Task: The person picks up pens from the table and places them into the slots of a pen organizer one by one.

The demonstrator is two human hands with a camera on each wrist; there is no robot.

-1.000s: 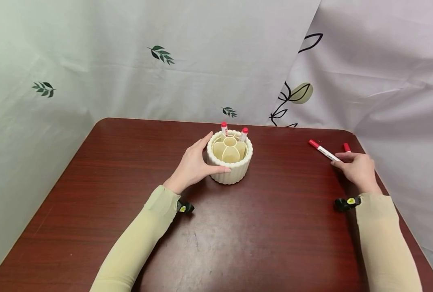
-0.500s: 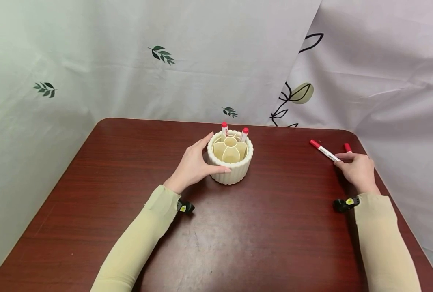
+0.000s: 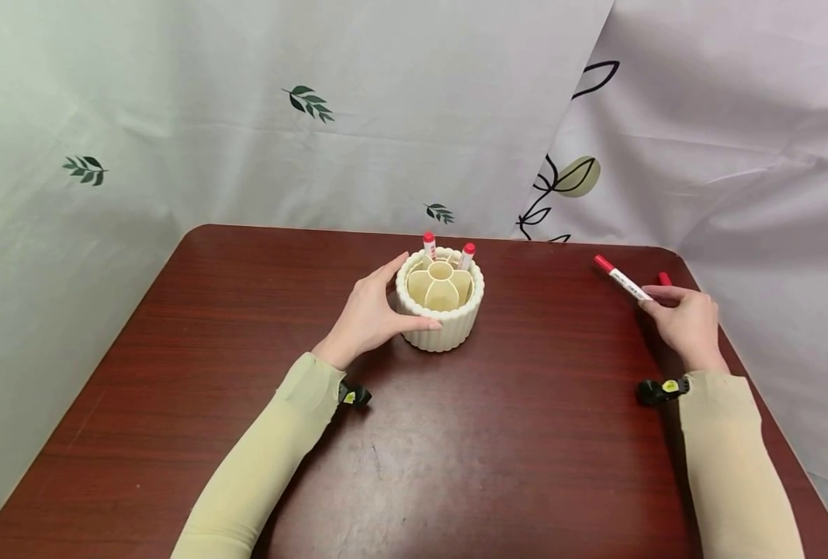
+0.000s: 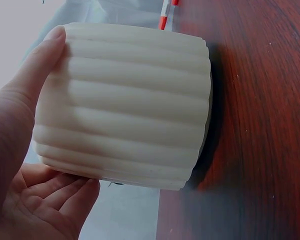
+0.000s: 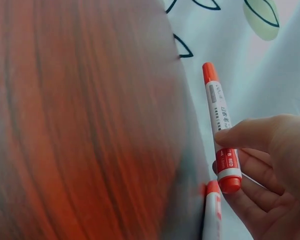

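Nearest to us, two pale yellow-green fabric sleeves (image 3: 267,450) reach over the glossy red-brown wood-grain bench (image 3: 414,481); we should move the forearms slowly, so that neither one jogs what the other is doing.

Further on, our left hand (image 3: 368,318) spans wide around the near and left sides of the round cream holder with ribbed walls and a scalloped rim (image 3: 448,334), which stands upright on the bench. A light, even hold is enough to steady it; squeezing could tip or slide it.

At the right, our right hand (image 3: 689,322) pinches the slim white marker with a red cap and red tail end (image 5: 221,120), thumb across the barrel towards the tail. It seems clear of the bench, cap end pointing away from us. Held so far back, it may swivel, so we want firm thumb pressure and a calm wrist.

Just beyond those fingers lies a second red-capped white marker (image 5: 212,212), partly hidden; we should lift clear of it rather than drag across.

At the holder's far side, two upright white markers with red caps (image 3: 467,255) stand in it, before the pale leaf-printed curtain (image 3: 386,155); we should not knock them.
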